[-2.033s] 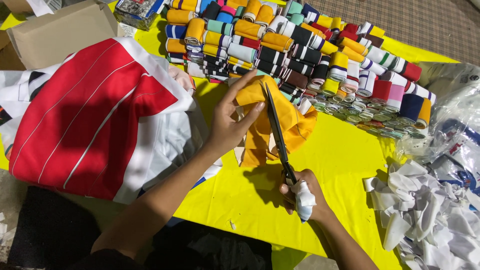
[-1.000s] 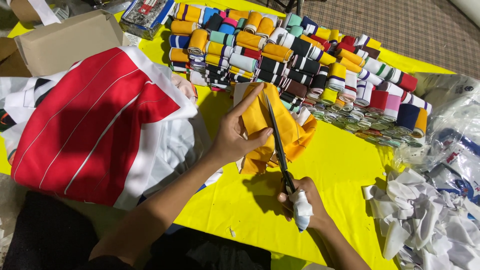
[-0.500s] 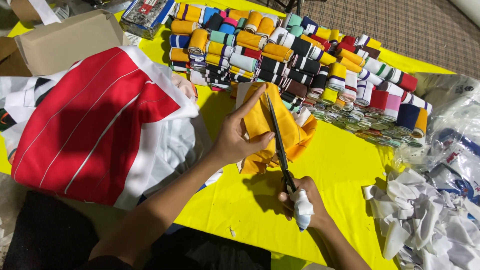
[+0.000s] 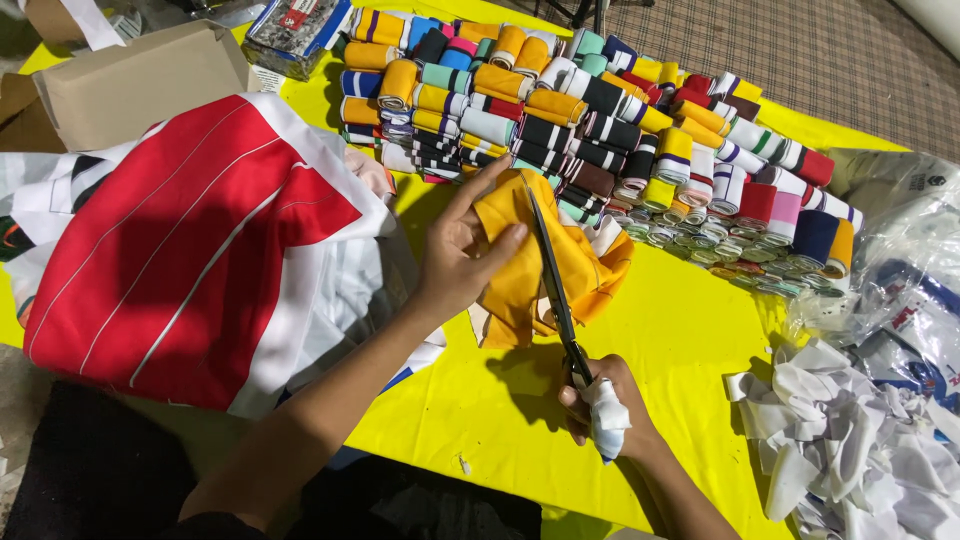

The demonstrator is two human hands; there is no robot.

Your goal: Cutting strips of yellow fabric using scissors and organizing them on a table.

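Orange fabric piece on yellow tablecloth, bare cloth toward the near edge. Left hand flat, pinning fabric; right hand gripping scissors, blades over fabric.

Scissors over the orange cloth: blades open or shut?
Shut: the scissors show one dark line across the orange cloth, gripped by the right hand.

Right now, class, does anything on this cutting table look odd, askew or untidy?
Yes: the scissors in the right hand have handles bound in white cloth. White fabric scraps lie in a crumpled heap at the right edge, unlike the neatly stacked ribbing rolls.
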